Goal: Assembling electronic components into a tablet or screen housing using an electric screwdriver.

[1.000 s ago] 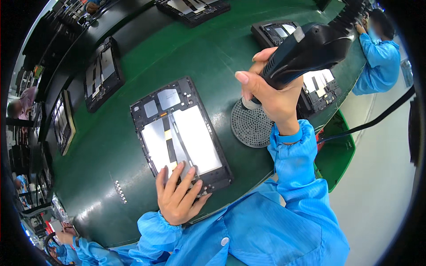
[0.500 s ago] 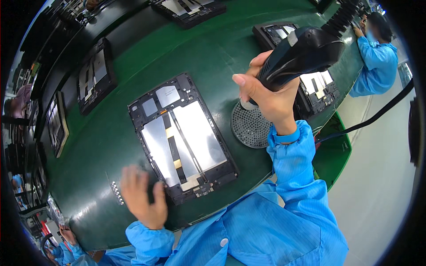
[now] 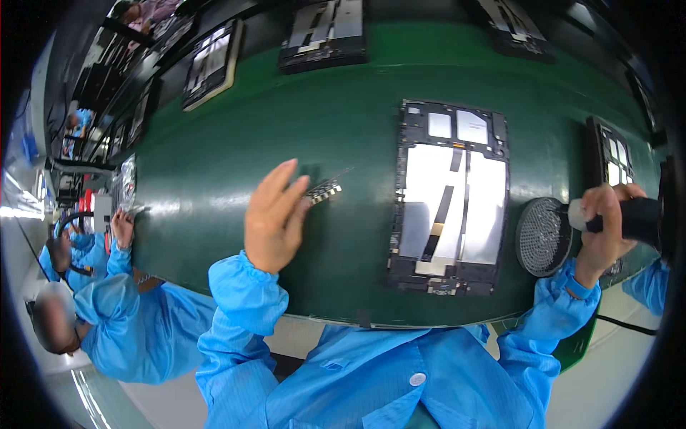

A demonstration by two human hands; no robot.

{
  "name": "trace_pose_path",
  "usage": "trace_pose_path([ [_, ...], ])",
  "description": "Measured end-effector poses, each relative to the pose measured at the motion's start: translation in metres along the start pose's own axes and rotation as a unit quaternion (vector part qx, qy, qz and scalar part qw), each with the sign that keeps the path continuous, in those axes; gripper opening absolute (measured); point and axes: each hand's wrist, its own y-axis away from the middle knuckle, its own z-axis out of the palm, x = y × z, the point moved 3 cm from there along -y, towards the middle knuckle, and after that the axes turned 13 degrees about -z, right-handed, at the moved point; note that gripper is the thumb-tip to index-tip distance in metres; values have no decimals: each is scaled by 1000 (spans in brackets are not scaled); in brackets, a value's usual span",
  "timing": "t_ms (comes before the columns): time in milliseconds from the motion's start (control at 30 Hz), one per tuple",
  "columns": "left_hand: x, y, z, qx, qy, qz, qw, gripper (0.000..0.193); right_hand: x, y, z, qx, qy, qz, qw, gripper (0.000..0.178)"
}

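Observation:
My left hand (image 3: 273, 220) is over the table left of an opened tablet, its fingertips closed at the end of a small strip of black and pale squares (image 3: 325, 191). A thin wire-like line runs from the strip's far end. The opened tablet (image 3: 488, 214) lies flat, showing silver panels, black flat cables and a circuit board along its near edge. At the right my right hand (image 3: 602, 232) grips a black hand-held tool (image 3: 642, 218) with a pale nozzle. Beside the nozzle is a round perforated grey disc (image 3: 543, 239); whether they are joined I cannot tell.
Several more opened tablets stand along the far side, such as one at the far middle (image 3: 321, 53) and one at the right (image 3: 618, 161). A co-worker in blue (image 3: 136, 336) sits to the left. A green bin (image 3: 572, 347) is below the table's right edge.
My view has turned left. My left hand, blurred and apart from the strip before, now has its fingertips on it, and the strip has turned. My right hand still holds the tool, now lower.

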Motion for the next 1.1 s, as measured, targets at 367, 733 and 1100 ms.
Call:
trace_pose_path([
  [367,-11,-6,5,-22,83,-179,980,23,1,-6,-7,-59,-57,-29,996,20],
  [733,-29,-22,1,86,-81,-1,993,25,5,-1,-16,-57,-46,-21,997,23],
  [1100,-6,-15,21,-111,-6,12,994,37,7,0,-13,-62,-82,-30,994,22],
])
